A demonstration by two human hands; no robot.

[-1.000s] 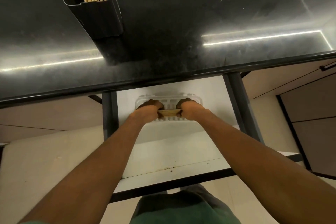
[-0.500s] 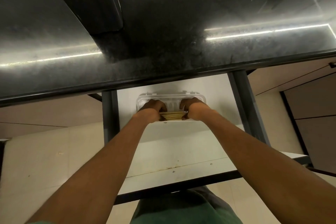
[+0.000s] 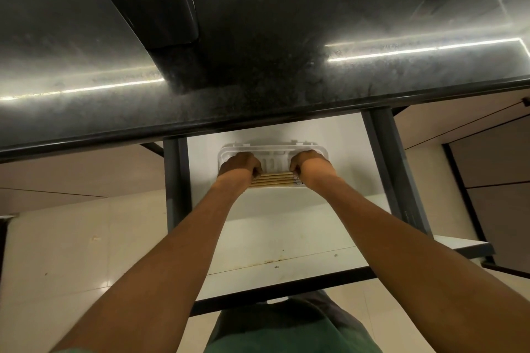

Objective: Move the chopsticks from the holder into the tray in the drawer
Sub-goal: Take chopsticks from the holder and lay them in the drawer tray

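On my feed the left forearm (image 3: pixel 172 252) and right forearm (image 3: pixel 387 238) are bare right up to the left hand (image 3: pixel 239 165) and right hand (image 3: pixel 311 165). Low in my view sits a green shirt (image 3: pixel 292 338), with a darker creased fold of cloth (image 3: pixel 286 309) above it. A sliver of green sleeve (image 3: pixel 68 350) edges the left arm.

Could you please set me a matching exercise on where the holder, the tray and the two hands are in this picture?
Things:
1. holder
2. tray
3. left hand
4. right hand

Places:
A. grips the right end of the chopsticks in the drawer
B. stands on the dark counter
C. grips the left end of those chopsticks
D. lies in the open drawer

Pairs: 1-B, 2-D, 3-C, 4-A.
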